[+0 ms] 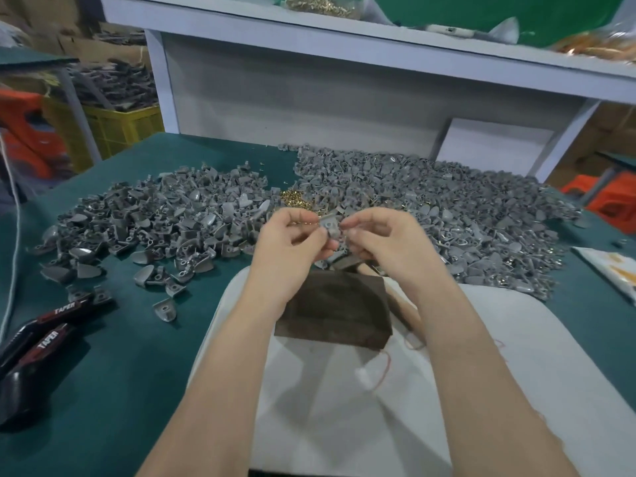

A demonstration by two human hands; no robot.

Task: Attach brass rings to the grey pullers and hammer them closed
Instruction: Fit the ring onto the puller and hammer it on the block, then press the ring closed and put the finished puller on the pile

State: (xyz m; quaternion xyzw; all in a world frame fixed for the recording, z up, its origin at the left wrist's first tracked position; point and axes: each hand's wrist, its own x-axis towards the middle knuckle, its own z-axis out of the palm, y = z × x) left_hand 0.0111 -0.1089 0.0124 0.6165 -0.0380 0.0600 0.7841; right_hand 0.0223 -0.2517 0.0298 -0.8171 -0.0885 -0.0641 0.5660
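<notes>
My left hand (292, 241) and my right hand (382, 235) meet above the table's middle. Between their fingertips sits a grey puller (329, 226), which both hands pinch. Something brass shows as a thin glint at my left fingertips; I cannot tell whether it is a ring. Just behind my hands lies a small heap of brass rings (296, 198). Below my hands a dark wooden block (334, 313) rests on a white pad (361, 390). A wooden hammer handle (401, 299) pokes out from behind my right wrist; its head is hidden.
One big pile of grey pullers (165, 218) spreads at the left and another (464, 218) at the right on the green table (103, 356). Black tools marked TAPER (51, 328) lie at the left edge. A white shelf (344, 39) stands behind.
</notes>
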